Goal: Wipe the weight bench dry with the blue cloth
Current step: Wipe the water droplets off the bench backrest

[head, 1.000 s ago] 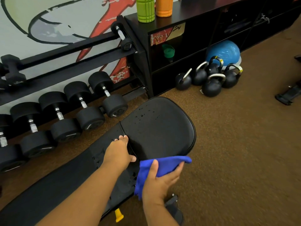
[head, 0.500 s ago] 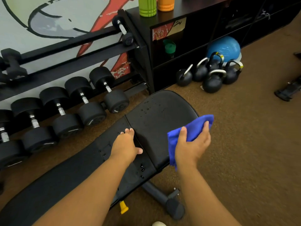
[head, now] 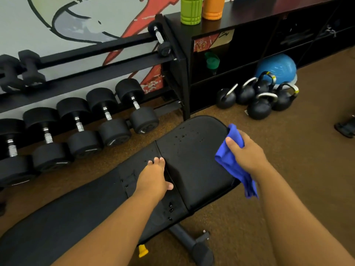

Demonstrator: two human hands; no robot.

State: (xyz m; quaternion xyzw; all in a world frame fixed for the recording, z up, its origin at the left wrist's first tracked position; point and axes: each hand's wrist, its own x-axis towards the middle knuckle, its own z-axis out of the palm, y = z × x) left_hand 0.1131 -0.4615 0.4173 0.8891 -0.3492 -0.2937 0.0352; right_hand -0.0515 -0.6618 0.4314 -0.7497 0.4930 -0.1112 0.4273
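The black padded weight bench runs from bottom left to the middle of the head view, with water drops on its seat pad and near the gap between the pads. My left hand lies flat on the bench at that gap, fingers together, holding nothing. My right hand grips the bunched blue cloth at the seat pad's right edge; the cloth's tail hangs down past the pad's corner.
A rack of black dumbbells lines the wall to the left. A black shelf unit carries a green and an orange roller. Several kettlebells and a blue ball sit on the brown floor beyond the bench.
My right hand carried the blue cloth from the near edge of the seat pad up along its right side. The left hand stayed on the bench.
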